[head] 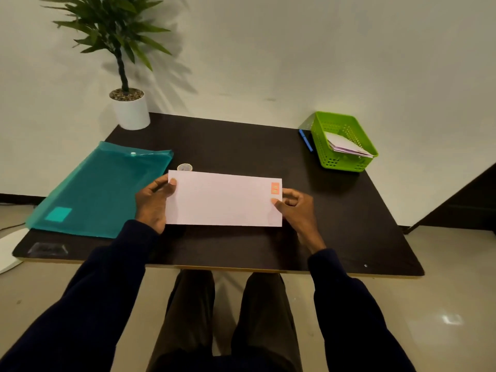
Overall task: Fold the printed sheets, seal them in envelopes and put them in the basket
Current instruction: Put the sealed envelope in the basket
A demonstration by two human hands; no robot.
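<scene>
A pale pink envelope [222, 201] with an orange stamp at its right end is held flat, face up, just above the dark table [241, 146]. My left hand [153, 202] grips its left end, thumb on top. My right hand [295, 208] pinches its right end below the stamp. A green plastic basket [319, 135] stands at the table's back right and holds a few envelopes [346, 146] leaning inside it.
A teal plastic document folder [102, 189] lies on the left of the table. A small tape roll [184, 167] sits just behind the envelope. A blue pen [306, 140] lies left of the basket. A potted plant [128, 103] stands at the back left corner.
</scene>
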